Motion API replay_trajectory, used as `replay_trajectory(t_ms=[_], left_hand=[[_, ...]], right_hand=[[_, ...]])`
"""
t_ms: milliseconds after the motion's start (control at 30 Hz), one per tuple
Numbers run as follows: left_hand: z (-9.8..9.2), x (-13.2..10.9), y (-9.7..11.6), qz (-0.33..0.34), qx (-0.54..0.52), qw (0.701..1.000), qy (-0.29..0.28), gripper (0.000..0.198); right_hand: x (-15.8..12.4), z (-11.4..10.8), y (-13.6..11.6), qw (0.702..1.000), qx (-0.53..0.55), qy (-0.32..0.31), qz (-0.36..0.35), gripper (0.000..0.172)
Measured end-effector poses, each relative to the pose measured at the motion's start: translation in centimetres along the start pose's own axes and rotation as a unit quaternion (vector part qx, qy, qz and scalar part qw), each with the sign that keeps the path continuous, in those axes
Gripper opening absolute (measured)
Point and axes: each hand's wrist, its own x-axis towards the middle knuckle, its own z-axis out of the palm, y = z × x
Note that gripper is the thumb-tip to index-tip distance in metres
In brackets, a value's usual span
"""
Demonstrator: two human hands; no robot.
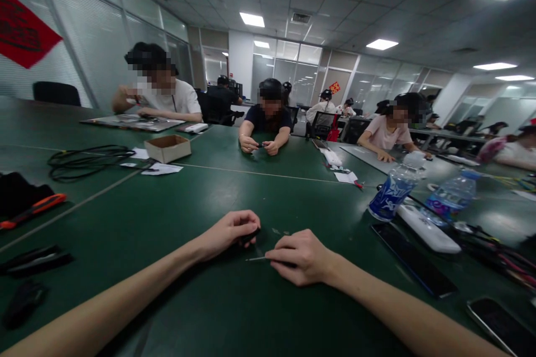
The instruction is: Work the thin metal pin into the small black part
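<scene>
Fingers are curled on both the left hand (234,228) and the right hand (302,257), and something small is gripped in each. Beneath them, the green table (201,307) is spread right across. Its far side is occupied by a person in dark clothing (268,117), flanked by one in white (182,97) and one in pink (391,136). Ahead on the left, a black cable (90,162) is heaped beside an open box (167,149). Over on the right, a blue-labelled bottle (389,192) is stood upright, and by it part of a white device (429,228) is blocked from view. Nearer, a black phone (412,259) is laid flat. Down now to the thin tool (256,259): it is pinched in the right fingers, its metal shaft aimed leftward. Just above its tip, a small dark piece (252,235) is held in the left fingertips, mostly covered by them, so its shape can't fairly be called. Near both hands, clear scraps (275,231) are seen on the table.
</scene>
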Motion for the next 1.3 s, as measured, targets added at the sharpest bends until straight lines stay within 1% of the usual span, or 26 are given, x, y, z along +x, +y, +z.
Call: replay_trajectory(t_ms=[33, 67, 167, 233, 367, 600, 767, 1033, 1300], left_hand=[[0.0, 0.0, 0.0, 0.001, -0.015, 1.000, 0.003, 0.031], [0.1, 0.0, 0.0, 0.003, -0.032, 0.999, 0.007, 0.031], [0.0, 0.1, -0.1, 0.014, -0.087, 0.996, 0.014, 0.030], [-0.1, 0.1, -0.3, 0.016, -0.110, 0.994, 0.015, 0.029], [-0.3, 0.2, -0.6, 0.019, -0.119, 0.992, 0.021, 0.029], [-0.5, 0.1, -0.7, 0.030, -0.119, 0.992, 0.008, 0.031], [-0.6, 0.1, -0.6, 0.038, -0.102, 0.994, 0.002, 0.033], [-0.7, 0.1, -0.6, 0.033, -0.112, 0.993, -0.017, 0.027], [-0.5, 0.3, -0.6, 0.032, -0.090, 0.995, -0.005, 0.029]], right_hand=[[0.1, 0.0, -0.1, 1.000, 0.001, 0.001, 0.009, 0.024], [0.2, 0.0, -0.1, 0.999, 0.006, 0.011, 0.033, 0.024], [0.3, 0.2, 0.1, 0.989, 0.025, 0.064, 0.130, 0.021], [0.4, 0.4, 0.3, 0.982, 0.035, 0.087, 0.161, 0.020], [0.5, 0.7, 0.5, 0.981, 0.044, 0.097, 0.160, 0.020], [0.7, 0.9, 0.5, 0.978, 0.039, 0.103, 0.176, 0.019], [0.7, 0.9, 0.6, 0.976, 0.049, 0.091, 0.190, 0.020], [0.5, 1.0, 0.9, 0.976, 0.053, 0.083, 0.193, 0.020], [0.4, 0.9, 1.0, 0.974, 0.064, 0.066, 0.205, 0.020]])
